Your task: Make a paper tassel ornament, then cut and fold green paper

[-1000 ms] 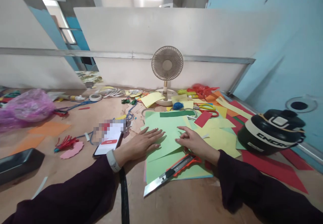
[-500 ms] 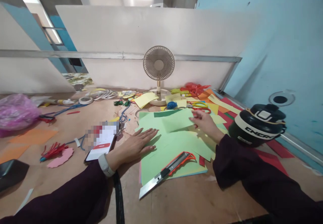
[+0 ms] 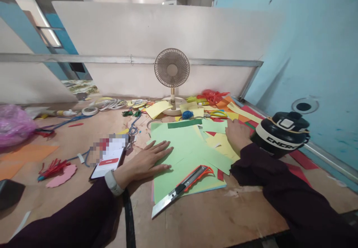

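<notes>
My left hand (image 3: 148,161) lies flat with fingers spread on a stack of light green paper sheets (image 3: 186,147). My right hand (image 3: 237,134) is to the right of the stack, its fingers closed at the right edge of a small piece of light green paper (image 3: 214,125); the fingertips are partly hidden. A utility knife (image 3: 183,190) with an orange handle lies slantwise on the front of the stack, blade out past its lower left corner. Across the stack's far edge lies a dark green paper strip (image 3: 184,124).
A small fan (image 3: 172,69) stands behind the stack. To the right is a black and white jug (image 3: 281,134). A phone (image 3: 109,162) lies left of my left hand. Yellow scissors (image 3: 219,113), blue yarn (image 3: 187,115) and paper scraps (image 3: 220,143) crowd the back and right.
My right hand has moved right with the small green paper, from above the stack to over the scraps beside it. My left hand stays flat on the stack. The view has shifted slightly.
</notes>
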A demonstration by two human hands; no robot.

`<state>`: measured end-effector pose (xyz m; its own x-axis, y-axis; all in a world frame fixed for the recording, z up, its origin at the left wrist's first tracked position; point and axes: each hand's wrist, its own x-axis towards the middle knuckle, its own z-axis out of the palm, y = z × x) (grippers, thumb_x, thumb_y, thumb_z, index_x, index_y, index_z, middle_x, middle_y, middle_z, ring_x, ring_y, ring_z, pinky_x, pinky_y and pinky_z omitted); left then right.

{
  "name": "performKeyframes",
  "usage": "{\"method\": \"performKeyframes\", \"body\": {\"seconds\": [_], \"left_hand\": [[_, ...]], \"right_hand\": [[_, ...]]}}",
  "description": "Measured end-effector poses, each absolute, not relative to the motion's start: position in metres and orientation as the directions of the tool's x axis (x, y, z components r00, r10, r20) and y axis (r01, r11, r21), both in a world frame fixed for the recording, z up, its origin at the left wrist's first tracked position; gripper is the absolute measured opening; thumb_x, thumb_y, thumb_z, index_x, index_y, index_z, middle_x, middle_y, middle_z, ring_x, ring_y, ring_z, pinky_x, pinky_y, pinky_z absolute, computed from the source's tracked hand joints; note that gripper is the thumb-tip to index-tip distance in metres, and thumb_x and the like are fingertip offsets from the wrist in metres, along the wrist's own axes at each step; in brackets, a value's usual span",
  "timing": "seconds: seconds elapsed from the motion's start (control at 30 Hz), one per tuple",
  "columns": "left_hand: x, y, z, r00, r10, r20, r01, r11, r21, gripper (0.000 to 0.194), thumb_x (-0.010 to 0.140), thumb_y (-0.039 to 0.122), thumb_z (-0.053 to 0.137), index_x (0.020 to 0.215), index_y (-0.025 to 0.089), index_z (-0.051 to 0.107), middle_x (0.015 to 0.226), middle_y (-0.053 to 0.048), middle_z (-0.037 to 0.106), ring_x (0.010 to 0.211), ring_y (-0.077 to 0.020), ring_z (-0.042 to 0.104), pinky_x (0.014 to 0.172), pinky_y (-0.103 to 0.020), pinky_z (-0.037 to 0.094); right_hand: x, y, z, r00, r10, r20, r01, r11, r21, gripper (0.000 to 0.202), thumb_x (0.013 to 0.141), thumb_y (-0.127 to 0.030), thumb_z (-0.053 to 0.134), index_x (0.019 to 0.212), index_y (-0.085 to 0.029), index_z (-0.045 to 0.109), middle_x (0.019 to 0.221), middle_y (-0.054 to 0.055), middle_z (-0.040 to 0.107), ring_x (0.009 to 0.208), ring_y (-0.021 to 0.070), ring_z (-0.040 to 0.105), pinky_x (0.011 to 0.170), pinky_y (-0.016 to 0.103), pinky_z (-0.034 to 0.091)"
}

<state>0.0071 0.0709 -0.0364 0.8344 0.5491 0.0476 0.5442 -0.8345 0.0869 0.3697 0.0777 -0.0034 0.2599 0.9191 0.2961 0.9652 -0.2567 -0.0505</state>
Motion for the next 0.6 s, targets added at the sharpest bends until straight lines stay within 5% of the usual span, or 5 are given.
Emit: {"method": "performKeyframes", "body": {"seconds": [0.13, 0.3, 0.6], "left_hand": [[0.007, 0.067, -0.030, 0.831, 0.556, -0.002, 0.554, -0.826, 0.103, 0.096, 0.076, 0.077, 0.047, 0.150, 0.025, 0.018, 0.156, -0.011, 0.016, 0.143, -0.0305, 0.018, 0.115, -0.050, 0.010], [0.009, 0.064, -0.026, 0.814, 0.581, 0.024, 0.575, -0.811, 0.109, 0.081, 0.084, 0.069, 0.046, 0.148, 0.023, 0.028, 0.153, -0.012, 0.027, 0.139, -0.0314, 0.029, 0.114, -0.051, 0.020], [0.011, 0.057, -0.027, 0.823, 0.541, 0.176, 0.541, -0.840, 0.052, 0.050, 0.086, 0.035, 0.051, 0.133, 0.016, 0.050, 0.138, -0.013, 0.051, 0.127, -0.0267, 0.049, 0.107, -0.042, 0.040]], "right_hand": [[0.353, 0.067, 0.002, 0.073, 0.941, 0.329, 0.997, -0.078, 0.002, 0.042, 0.091, -0.028, 0.041, 0.126, -0.008, 0.053, 0.124, 0.024, 0.054, 0.114, 0.0362, 0.052, 0.088, 0.046, 0.043], [0.326, 0.046, -0.003, -0.406, 0.908, 0.101, 0.894, 0.418, -0.164, 0.056, 0.080, -0.045, 0.058, 0.127, -0.016, 0.054, 0.121, 0.013, 0.058, 0.108, 0.0262, 0.056, 0.092, 0.035, 0.044], [0.321, 0.042, -0.008, -0.384, 0.923, 0.039, 0.918, 0.386, -0.088, 0.063, 0.074, -0.023, 0.055, 0.135, -0.013, 0.047, 0.125, 0.017, 0.056, 0.115, 0.0309, 0.052, 0.089, 0.038, 0.045]]}}
